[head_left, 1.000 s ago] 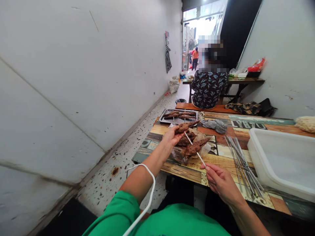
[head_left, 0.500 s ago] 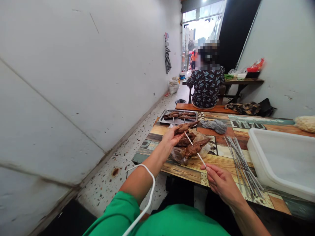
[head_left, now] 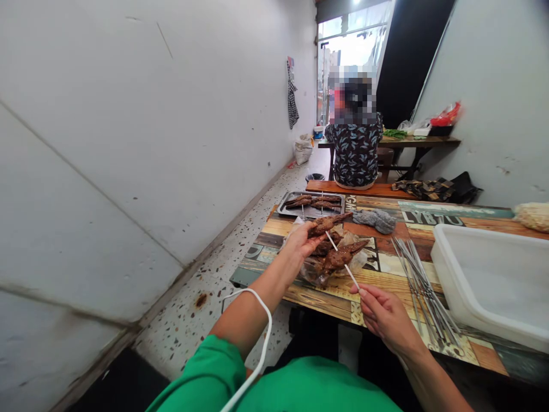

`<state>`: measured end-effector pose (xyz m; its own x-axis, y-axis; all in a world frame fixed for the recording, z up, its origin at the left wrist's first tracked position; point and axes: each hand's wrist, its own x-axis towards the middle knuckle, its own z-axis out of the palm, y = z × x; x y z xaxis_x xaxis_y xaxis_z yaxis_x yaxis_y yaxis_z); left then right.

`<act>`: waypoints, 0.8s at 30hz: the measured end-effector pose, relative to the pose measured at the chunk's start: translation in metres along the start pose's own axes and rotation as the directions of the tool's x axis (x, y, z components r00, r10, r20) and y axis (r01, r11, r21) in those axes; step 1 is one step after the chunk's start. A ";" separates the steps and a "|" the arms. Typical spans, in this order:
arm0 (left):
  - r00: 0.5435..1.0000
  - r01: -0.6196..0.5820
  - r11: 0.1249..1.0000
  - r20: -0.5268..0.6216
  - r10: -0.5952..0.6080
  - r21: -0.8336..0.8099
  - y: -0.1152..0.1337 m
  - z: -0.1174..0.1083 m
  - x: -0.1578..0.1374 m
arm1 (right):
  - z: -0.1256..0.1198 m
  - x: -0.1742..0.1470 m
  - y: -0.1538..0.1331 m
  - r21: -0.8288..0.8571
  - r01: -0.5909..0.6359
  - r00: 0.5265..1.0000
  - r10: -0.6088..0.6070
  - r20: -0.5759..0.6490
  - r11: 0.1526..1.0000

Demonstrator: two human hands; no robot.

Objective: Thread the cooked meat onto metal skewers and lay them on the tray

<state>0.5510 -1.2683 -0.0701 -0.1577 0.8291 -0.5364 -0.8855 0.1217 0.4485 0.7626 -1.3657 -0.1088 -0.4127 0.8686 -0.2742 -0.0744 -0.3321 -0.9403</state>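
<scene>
My left hand (head_left: 302,245) is closed around a dark brown, tapering piece of meat (head_left: 326,224), its narrow end pointing right. A metal skewer (head_left: 352,277) runs into that piece from below. Lower down on the same skewer sits a second piece of meat (head_left: 341,259). Between thumb and fingers, my right hand (head_left: 384,313) pinches the skewer's near end. Beneath the skewered meat lies a crumpled clear plastic bag (head_left: 315,277) with more brown meat, partly hidden by my left hand and the upper piece.
A metal tray (head_left: 281,210) of skewered meat stands behind the bag. To its right lies a grey cloth (head_left: 374,220). Loose skewers (head_left: 422,292) lie beside a white plastic tub (head_left: 493,309). A person (head_left: 358,151) sits beyond the table. A white cable (head_left: 266,329) crosses my left arm.
My left hand and the upper meat piece have shifted slightly right. My right hand keeps its pinch on the skewer almost in place. The seated person has leaned a little left.
</scene>
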 end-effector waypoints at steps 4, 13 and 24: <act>1.000 -0.007 1.000 -0.006 0.007 -0.003 -0.002 0.001 -0.002 | 0.001 0.003 -0.001 0.002 -0.007 1.000 0.007 -0.011 1.000; 1.000 -0.002 0.999 0.003 0.002 0.048 -0.015 0.000 -0.004 | 0.003 0.008 -0.006 0.005 -0.002 1.000 0.002 -0.019 1.000; 1.000 -0.008 0.999 -0.022 0.009 0.032 -0.016 0.005 -0.010 | 0.002 0.013 0.000 0.025 0.002 1.000 -0.002 -0.019 1.000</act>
<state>0.5686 -1.2760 -0.0685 -0.1751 0.8182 -0.5476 -0.8698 0.1320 0.4754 0.7556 -1.3554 -0.1121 -0.3949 0.8762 -0.2764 -0.0975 -0.3391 -0.9357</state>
